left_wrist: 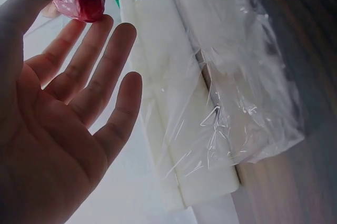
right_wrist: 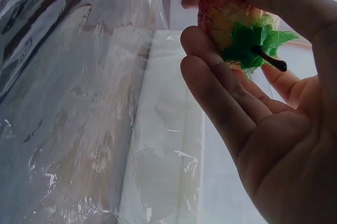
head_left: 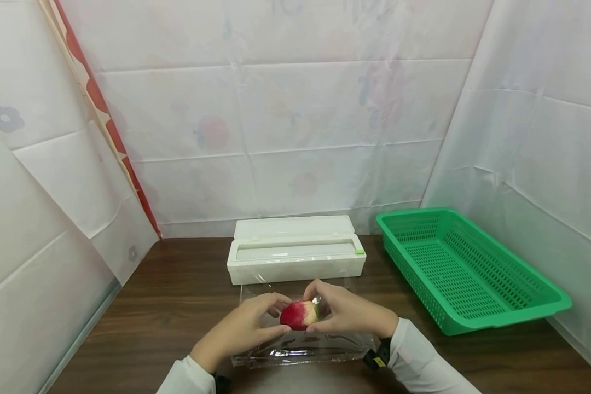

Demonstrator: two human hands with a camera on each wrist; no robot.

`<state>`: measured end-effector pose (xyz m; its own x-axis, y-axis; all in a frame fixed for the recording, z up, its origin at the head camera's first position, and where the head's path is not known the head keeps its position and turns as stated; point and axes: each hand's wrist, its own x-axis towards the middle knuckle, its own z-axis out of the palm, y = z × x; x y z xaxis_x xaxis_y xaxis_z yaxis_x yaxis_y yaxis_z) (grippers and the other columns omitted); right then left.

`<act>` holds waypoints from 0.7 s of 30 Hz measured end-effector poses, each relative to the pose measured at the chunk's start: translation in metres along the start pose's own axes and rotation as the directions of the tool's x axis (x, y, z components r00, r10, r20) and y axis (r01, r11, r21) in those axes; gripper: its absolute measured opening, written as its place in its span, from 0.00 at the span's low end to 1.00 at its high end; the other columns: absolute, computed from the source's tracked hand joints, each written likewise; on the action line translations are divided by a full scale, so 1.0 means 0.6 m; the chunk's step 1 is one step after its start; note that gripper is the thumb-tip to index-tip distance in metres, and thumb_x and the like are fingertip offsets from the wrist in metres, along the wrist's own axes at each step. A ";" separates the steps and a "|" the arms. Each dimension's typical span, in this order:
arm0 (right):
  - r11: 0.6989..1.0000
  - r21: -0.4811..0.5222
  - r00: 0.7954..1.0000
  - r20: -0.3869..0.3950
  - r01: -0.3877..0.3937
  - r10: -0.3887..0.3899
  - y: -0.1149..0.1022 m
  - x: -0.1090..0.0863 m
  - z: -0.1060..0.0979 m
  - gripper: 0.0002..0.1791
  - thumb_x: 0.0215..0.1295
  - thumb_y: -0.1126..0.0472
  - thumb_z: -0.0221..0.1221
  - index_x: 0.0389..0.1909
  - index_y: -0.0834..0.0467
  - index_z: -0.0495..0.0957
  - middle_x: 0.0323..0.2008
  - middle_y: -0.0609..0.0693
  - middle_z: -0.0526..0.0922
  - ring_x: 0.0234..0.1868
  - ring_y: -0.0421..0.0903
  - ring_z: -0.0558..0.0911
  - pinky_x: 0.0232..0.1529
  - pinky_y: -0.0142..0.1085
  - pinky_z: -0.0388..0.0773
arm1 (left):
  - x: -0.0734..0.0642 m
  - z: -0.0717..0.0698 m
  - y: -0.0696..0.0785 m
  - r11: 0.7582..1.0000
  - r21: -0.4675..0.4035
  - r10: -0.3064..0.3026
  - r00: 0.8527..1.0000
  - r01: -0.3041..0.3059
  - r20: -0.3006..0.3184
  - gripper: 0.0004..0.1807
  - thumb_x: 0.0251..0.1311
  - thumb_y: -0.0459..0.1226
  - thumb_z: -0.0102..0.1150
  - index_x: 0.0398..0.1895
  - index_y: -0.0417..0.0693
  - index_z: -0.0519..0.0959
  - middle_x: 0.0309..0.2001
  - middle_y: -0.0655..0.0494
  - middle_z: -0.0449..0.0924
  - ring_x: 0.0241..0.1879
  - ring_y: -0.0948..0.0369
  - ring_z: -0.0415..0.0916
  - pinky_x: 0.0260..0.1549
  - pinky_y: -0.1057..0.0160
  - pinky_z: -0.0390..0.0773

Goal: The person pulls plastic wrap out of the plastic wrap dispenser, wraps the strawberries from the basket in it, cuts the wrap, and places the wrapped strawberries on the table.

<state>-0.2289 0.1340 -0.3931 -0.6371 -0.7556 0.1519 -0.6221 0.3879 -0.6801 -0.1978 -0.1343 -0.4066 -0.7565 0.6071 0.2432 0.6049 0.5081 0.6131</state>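
Observation:
A red strawberry (head_left: 297, 316) with a pale yellow stem end is held above the table between both hands. My left hand (head_left: 256, 323) holds its red tip between thumb and fingertips. At the other end, my right hand (head_left: 347, 309) grips it by thumb and fingers. Green leaves (right_wrist: 245, 45) and a dark stem (right_wrist: 273, 61) show in the right wrist view, and the strawberry's surface looks glossy and crinkled there. Beneath the hands lies a sheet of clear plastic film (head_left: 300, 353), also seen as wrinkled film (left_wrist: 247, 92) in the left wrist view.
Behind the hands stands a long white box (head_left: 295, 271) with its lid raised at the back. A green perforated basket (head_left: 423, 284) is to the right on the dark wooden table (head_left: 177, 290). White sheeting (head_left: 295, 120) encloses the back and sides.

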 end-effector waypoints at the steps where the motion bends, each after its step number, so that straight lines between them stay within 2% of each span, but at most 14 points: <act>1: 1.000 0.000 1.000 0.000 -0.002 0.002 0.000 -0.001 0.001 0.28 0.58 0.56 0.73 0.53 0.50 0.68 0.48 0.44 0.76 0.42 0.36 0.81 0.43 0.30 0.82 | 0.000 0.001 -0.001 1.000 0.002 0.003 1.000 -0.003 0.004 0.24 0.66 0.53 0.63 0.60 0.53 0.76 0.51 0.64 0.79 0.47 0.61 0.80 0.46 0.55 0.82; 9: 0.999 0.046 1.000 0.016 0.013 -0.014 0.003 -0.006 0.006 0.26 0.63 0.55 0.70 0.57 0.51 0.70 0.52 0.44 0.76 0.45 0.38 0.80 0.43 0.32 0.82 | -0.002 0.004 -0.004 1.000 -0.008 0.000 1.000 0.000 0.015 0.24 0.67 0.55 0.61 0.60 0.55 0.75 0.50 0.65 0.79 0.45 0.65 0.79 0.44 0.56 0.83; 13: 0.997 0.078 0.999 0.034 0.016 -0.018 0.005 -0.008 0.007 0.24 0.64 0.60 0.67 0.58 0.50 0.70 0.52 0.45 0.76 0.45 0.39 0.81 0.43 0.34 0.83 | -0.003 0.004 -0.004 1.000 -0.003 0.001 1.000 -0.001 0.020 0.24 0.66 0.55 0.61 0.60 0.56 0.76 0.50 0.65 0.79 0.44 0.67 0.79 0.42 0.58 0.83; 21: 0.998 0.068 0.999 0.052 0.006 -0.010 0.006 -0.009 0.007 0.23 0.65 0.62 0.65 0.59 0.50 0.71 0.53 0.44 0.78 0.45 0.38 0.82 0.45 0.31 0.82 | -0.002 0.006 -0.007 1.000 -0.007 0.003 1.000 -0.002 0.024 0.23 0.66 0.54 0.62 0.59 0.56 0.76 0.50 0.65 0.79 0.43 0.67 0.80 0.41 0.61 0.83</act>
<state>-0.2256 0.1372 -0.3993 -0.6064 -0.7859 0.1211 -0.5937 0.3461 -0.7265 -0.1985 -0.1350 -0.4120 -0.7486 0.6232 0.2263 0.6050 0.5025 0.6177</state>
